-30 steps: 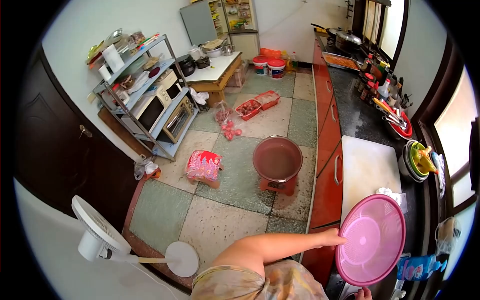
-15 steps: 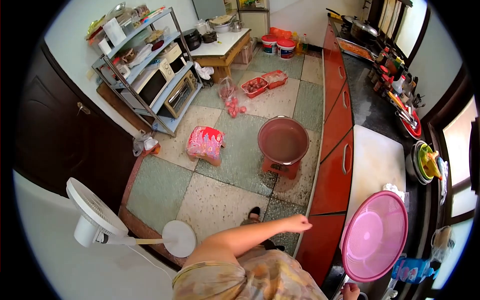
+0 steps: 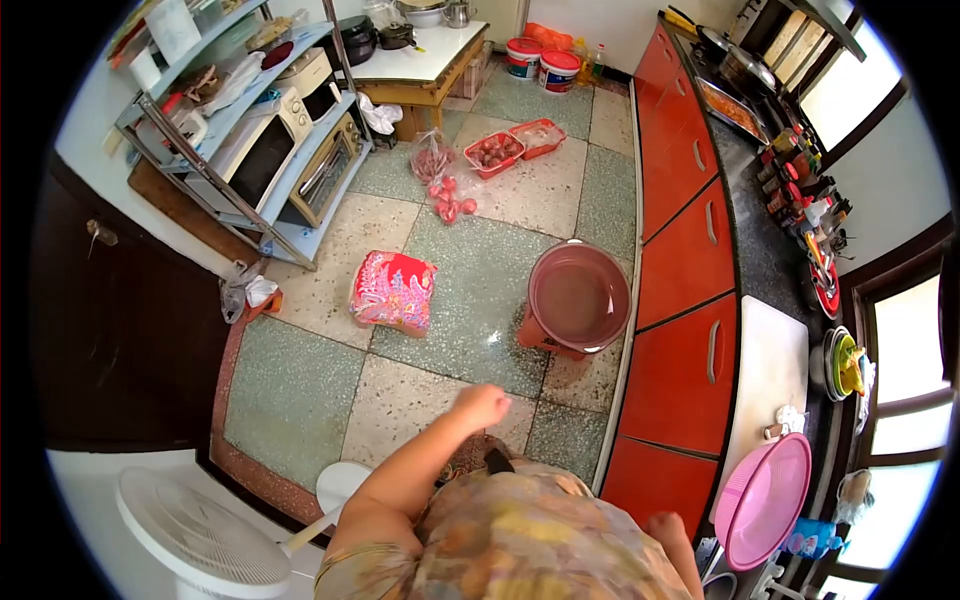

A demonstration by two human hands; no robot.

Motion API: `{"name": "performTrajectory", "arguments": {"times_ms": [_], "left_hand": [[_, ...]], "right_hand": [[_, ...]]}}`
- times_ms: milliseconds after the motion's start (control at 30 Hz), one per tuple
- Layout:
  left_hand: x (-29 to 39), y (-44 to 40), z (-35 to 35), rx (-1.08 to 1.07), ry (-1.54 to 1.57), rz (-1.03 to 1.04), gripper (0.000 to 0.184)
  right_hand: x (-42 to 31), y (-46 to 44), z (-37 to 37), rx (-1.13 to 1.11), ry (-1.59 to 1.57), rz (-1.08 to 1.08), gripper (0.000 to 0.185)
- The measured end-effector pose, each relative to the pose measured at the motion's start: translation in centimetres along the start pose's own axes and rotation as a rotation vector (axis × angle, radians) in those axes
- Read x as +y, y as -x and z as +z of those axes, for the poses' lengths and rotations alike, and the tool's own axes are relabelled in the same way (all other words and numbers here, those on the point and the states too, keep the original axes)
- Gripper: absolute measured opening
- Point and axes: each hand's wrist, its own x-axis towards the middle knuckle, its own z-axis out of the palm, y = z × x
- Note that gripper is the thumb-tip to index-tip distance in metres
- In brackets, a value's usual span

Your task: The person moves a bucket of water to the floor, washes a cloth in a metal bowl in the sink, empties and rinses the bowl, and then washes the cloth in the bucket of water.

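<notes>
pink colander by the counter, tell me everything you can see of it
The pink colander is round and looks like plastic, with a smooth, darker rim and a paler wall that appears perforated. It is tipped steeply, its mouth turned mostly toward the window side, and the visible interior holds nothing. It sits at the near end of the counter, overlapping the view of the white board. Its underside is hidden, so what supports it is unclear. The right hand is apart from it.

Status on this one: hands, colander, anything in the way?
Left hand curled, over floor. Right hand blurred, beside red cabinets. Pink colander tilted at counter, neither hand on it. Possible obstacle: basin on red stool ahead.
</notes>
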Motion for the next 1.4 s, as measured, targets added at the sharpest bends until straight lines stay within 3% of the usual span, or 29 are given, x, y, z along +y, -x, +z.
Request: {"name": "performTrajectory", "arguments": {"times_ms": [33, 100, 200, 300, 367, 500, 567, 633, 700, 767, 833, 900, 967, 1033, 1233, 1300, 1400], "left_hand": [[-1.7, 0.1, -1.8, 0.006, -0.037, -0.036, 0.027], [-5.8, 0.5, -3.9, 0.048, -0.098, -0.037, 0.024], [-10.1, 1.3, -6.8, 0.126, -0.016, -0.215, 0.023], [-13.8, 0.8, -8.4, 0.093, 0.233, -0.423, 0.021], [-15.8, 0.2, -9.8, 0.083, 0.254, -0.455, 0.027], [-19.9, -1.9, -12.5, 0.293, 0.296, -0.531, 0.038], [-22.0, -3.5, -14.1, 0.353, 0.264, -0.542, 0.041], [-23.7, -5.1, -16.9, 0.346, 0.12, -0.572, 0.043], [-24.7, -6.8, -20.2, 0.348, 0.183, -0.669, 0.045], [-27.0, -8.0, -22.4, 0.414, 0.08, -0.643, 0.046], [-28.4, -10.1, -27.4, 0.484, -0.024, -0.63, 0.047], [-26.8, -11.9, -31.3, 0.602, 0.137, -0.732, 0.051], [-26.8, -13.5, -33.9, 0.636, 0.177, -0.776, 0.054], [-27.6, -15.1, -35.8, 0.746, 0.21, -0.688, 0.055], [-32.4, -23.7, -45.8, 0.853, 0.092, -0.551, 0.055], [-33.4, -27.3, -51.2, 0.969, -0.088, -0.488, 0.054], [-35.7, -32.2, -60.1, 1.058, -0.016, -0.429, 0.051]], "right_hand": [[-0.6, -2.2, 0.3, -0.002, -0.157, 0.103, 0.025], [-3.1, -5.2, -0.5, 0.101, -0.262, 0.006, 0.021], [-6.0, -8.4, -1.8, 0.111, -0.325, -0.049, 0.022], [-8.2, -11.0, -2.8, 0.114, -0.18, -0.046, 0.018], [-10.9, -12.8, -3.9, 0.054, 0.03, -0.026, 0.019], [-13.4, -20.7, -4.3, 0.024, 0.129, -0.143, 0.02], [-18.3, -23.9, -7.0, -0.102, 0.043, 0.008, 0.02], [-19.4, -29.9, -7.2, -0.089, -0.087, 0.002, 0.02], [-21.9, -34.9, -8.4, -0.082, -0.343, 0.173, 0.018], [-23.8, -39.5, -9.3, 0.006, -0.456, 0.108, 0.016], [-25.5, -44.4, -10.3, 0.06, -0.165, -0.144, 0.017], [-33.4, -42.5, -15.7, 0.034, -0.455, 0.011, 0.016], [-37.4, -43.6, -18.1, 0.085, -0.402, -0.083, 0.017], [-39.2, -46.1, -19.4, 0.003, -0.362, -0.077, 0.018], [-41.3, -51.9, -20.8, 0.085, -0.381, -0.118, 0.014], [-43.8, -51.1, -22.2, 0.084, -0.454, -0.018, 0.014], [-48.1, -50.9, -23.3, 0.032, -0.566, 0.118, 0.013]]}}
